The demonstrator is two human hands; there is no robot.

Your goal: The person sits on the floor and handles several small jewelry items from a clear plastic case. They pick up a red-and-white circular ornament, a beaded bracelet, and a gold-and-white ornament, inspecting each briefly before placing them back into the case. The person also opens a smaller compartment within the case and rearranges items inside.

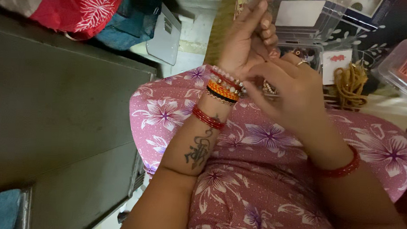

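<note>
A grey metal cabinet [55, 109] fills the side beyond the left forearm, and on top of it lies a red cloth with white branch print [81, 6]. Under both arms spreads the person's pink dress with purple flowers [255, 184], which covers the lap and is the biggest thing near the hands. Past the hands, on the floor, there are clear plastic boxes [401, 67] and a white card [301, 13]; just beyond the right hand lies a bundle of golden-brown cord [350, 83]. The left hand [247, 37] is raised, fingers straight and close together, the palm turned to the right hand, and it holds nothing that I can see. On its wrist sits a stack of bracelets: a pearl bead bracelet [227, 78] nearest the palm, then an orange and black thread band [222, 91], and lower on the forearm a red bangle [208, 118], with a dark tattoo [198, 150] below it. The right hand [285, 92] is bent over, and its fingertips press together on the end of the pearl bead bracelet, right at the left wrist; the exact pinch is partly hidden by the fingers. A ring [302, 63] is on one right finger, and a second red bangle [343, 168] circles the right wrist.
</note>
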